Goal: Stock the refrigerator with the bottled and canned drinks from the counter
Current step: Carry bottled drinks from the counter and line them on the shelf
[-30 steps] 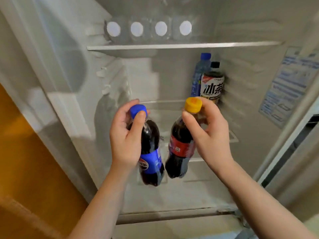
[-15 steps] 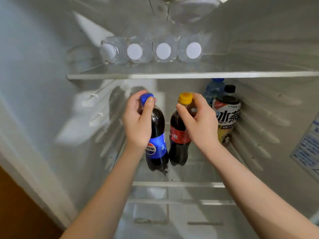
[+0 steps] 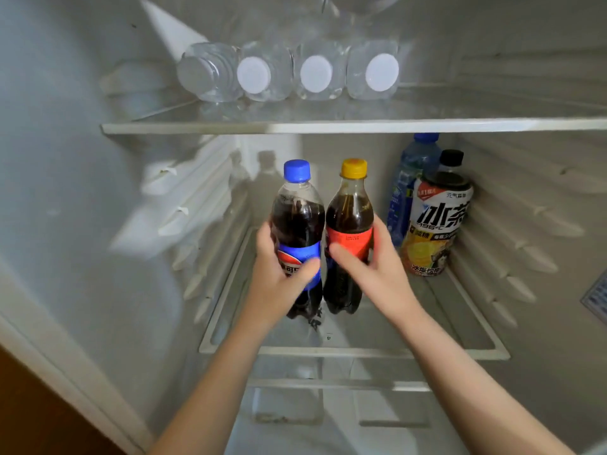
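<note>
both cola bottles (image 3: pixel 297 224) gripped mid-shelf (image 3: pixel 473 326), room left

**Pale refrigerator interior, softly lit**

The refrigerator's (image 3: pixel 82 159) inner walls are white, with moulded ribs (image 3: pixel 197 211) stepping down both sides. An upper glass shelf (image 3: pixel 328 128) crosses the cavity, and a lower shelf (image 3: pixel 361 352) has a white frame. Soft light throws grey shadows on the back wall (image 3: pixel 381 159). A brown surface (image 3: pixel 26 421) shows at lower left, and a printed sticker (image 3: pixel 596 298) sits at the right edge.
</note>
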A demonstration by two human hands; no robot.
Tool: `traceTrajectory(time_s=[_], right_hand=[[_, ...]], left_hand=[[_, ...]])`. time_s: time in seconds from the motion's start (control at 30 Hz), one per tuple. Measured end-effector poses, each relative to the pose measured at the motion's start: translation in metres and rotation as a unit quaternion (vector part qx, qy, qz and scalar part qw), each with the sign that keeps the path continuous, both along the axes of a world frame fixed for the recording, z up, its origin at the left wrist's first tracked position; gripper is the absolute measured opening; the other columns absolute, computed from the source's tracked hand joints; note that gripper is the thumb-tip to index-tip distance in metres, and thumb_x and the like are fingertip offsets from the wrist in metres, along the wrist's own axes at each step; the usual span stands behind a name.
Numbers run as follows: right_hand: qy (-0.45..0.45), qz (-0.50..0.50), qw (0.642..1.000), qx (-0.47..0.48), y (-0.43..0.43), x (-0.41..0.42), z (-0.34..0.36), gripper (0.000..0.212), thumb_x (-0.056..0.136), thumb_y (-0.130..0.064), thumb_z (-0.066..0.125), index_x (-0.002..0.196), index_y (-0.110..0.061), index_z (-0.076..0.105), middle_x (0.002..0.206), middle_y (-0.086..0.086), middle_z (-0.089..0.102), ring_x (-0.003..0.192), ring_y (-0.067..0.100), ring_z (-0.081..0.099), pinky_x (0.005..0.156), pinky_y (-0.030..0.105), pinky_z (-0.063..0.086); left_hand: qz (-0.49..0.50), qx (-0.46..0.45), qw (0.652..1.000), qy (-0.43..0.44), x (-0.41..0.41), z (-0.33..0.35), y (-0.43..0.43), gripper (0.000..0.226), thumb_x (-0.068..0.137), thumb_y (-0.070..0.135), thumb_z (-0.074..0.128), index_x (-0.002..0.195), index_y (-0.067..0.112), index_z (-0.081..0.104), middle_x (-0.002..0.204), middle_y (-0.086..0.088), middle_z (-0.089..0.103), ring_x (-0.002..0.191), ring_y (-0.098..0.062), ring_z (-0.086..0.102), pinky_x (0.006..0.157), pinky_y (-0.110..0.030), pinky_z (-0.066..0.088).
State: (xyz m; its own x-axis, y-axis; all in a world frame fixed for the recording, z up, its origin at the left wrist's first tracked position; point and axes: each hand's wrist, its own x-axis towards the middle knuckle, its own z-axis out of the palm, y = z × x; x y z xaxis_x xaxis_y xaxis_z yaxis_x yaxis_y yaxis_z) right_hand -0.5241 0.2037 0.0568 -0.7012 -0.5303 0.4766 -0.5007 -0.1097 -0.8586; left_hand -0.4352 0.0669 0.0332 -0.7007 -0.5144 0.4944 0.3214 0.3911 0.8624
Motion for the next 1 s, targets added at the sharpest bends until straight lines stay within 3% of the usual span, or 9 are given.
traceTrajectory(time_s=[0.07,0.13,0.3,0.37,0.43,0.5,0.67,0.87,1.0], right_hand=[[-0.022,-0.013,0.999,0.046,0.006,0.005,-0.028,0.057,0.073,-0.015,0.076,0.111,-0.045,0.045,0.108,-0.026,0.058,0.106,-0.005,0.055,0.085,0.011,0.041],[-0.017,-0.058,0.992,0.115,0.006,0.005,-0.049,0.059,0.071,-0.009,0.074,0.113,-0.037,0.045,0.105,-0.021,0.057,0.104,0.005,0.057,0.084,0.020,0.045],[0.009,-0.106,0.985,0.138,-0.009,-0.006,-0.061,0.057,0.070,-0.006,0.068,0.121,-0.021,0.046,0.106,-0.004,0.062,0.098,0.016,0.059,0.076,0.023,0.042],[0.014,-0.109,0.983,0.145,-0.018,-0.008,-0.060,0.057,0.071,-0.007,0.068,0.122,-0.018,0.046,0.109,0.001,0.062,0.100,0.020,0.060,0.078,0.026,0.044],[0.015,-0.115,0.983,0.145,-0.030,-0.010,-0.058,0.059,0.072,-0.007,0.069,0.126,-0.016,0.045,0.113,0.005,0.062,0.103,0.023,0.059,0.081,0.028,0.045],[0.009,-0.119,0.982,0.145,-0.043,-0.011,-0.056,0.061,0.074,-0.007,0.068,0.129,-0.013,0.043,0.115,0.007,0.061,0.105,0.026,0.058,0.082,0.030,0.045],[-0.017,-0.128,0.975,0.180,-0.066,-0.012,-0.049,0.055,0.076,-0.008,0.065,0.126,-0.009,0.041,0.117,0.013,0.060,0.107,0.033,0.057,0.081,0.032,0.044],[-0.014,-0.137,0.971,0.194,-0.066,-0.008,-0.047,0.061,0.076,-0.009,0.068,0.130,-0.009,0.040,0.120,0.013,0.060,0.110,0.033,0.057,0.081,0.028,0.041],[-0.045,-0.138,0.964,0.223,-0.050,0.000,-0.046,0.080,0.080,-0.015,0.069,0.145,-0.006,0.025,0.139,0.012,0.047,0.125,0.027,0.049,0.098,0.034,0.041]], left_hand=[[-0.018,-0.018,0.999,-0.043,0.009,-0.024,-0.001,0.076,0.069,0.010,0.068,0.134,0.027,0.033,0.125,0.014,0.054,0.117,-0.005,0.055,0.102,-0.035,0.044],[-0.016,-0.026,0.997,-0.068,0.015,-0.041,-0.003,0.073,0.069,0.010,0.067,0.127,0.041,0.034,0.121,0.025,0.053,0.117,0.000,0.053,0.103,-0.033,0.044],[-0.006,-0.040,0.996,-0.085,0.015,-0.045,-0.014,0.070,0.070,0.028,0.066,0.122,0.063,0.034,0.130,0.012,0.052,0.123,-0.008,0.051,0.103,-0.035,0.043],[-0.003,-0.040,0.996,-0.077,0.009,-0.046,-0.022,0.068,0.071,0.028,0.066,0.127,0.052,0.036,0.131,0.007,0.053,0.123,-0.014,0.052,0.105,-0.043,0.042],[-0.003,-0.032,0.997,-0.074,0.003,-0.046,-0.031,0.066,0.074,0.018,0.066,0.133,0.026,0.039,0.132,-0.004,0.053,0.124,-0.020,0.051,0.106,-0.051,0.039],[-0.005,-0.037,0.997,-0.065,-0.001,-0.045,-0.039,0.065,0.076,0.013,0.066,0.135,0.009,0.038,0.133,-0.011,0.052,0.125,-0.023,0.050,0.107,-0.050,0.038],[0.050,-0.070,0.995,-0.051,-0.008,-0.038,-0.047,0.052,0.078,0.011,0.065,0.126,0.012,0.044,0.124,-0.004,0.057,0.116,-0.013,0.054,0.096,-0.027,0.042],[0.106,-0.064,0.990,-0.069,-0.020,-0.032,-0.048,0.054,0.072,-0.005,0.065,0.122,0.003,0.047,0.116,-0.011,0.060,0.108,-0.023,0.057,0.094,-0.042,0.048],[0.109,-0.051,0.990,-0.073,-0.009,-0.034,-0.038,0.057,0.077,-0.003,0.064,0.129,-0.003,0.042,0.126,-0.018,0.054,0.119,-0.029,0.051,0.105,-0.045,0.040]])
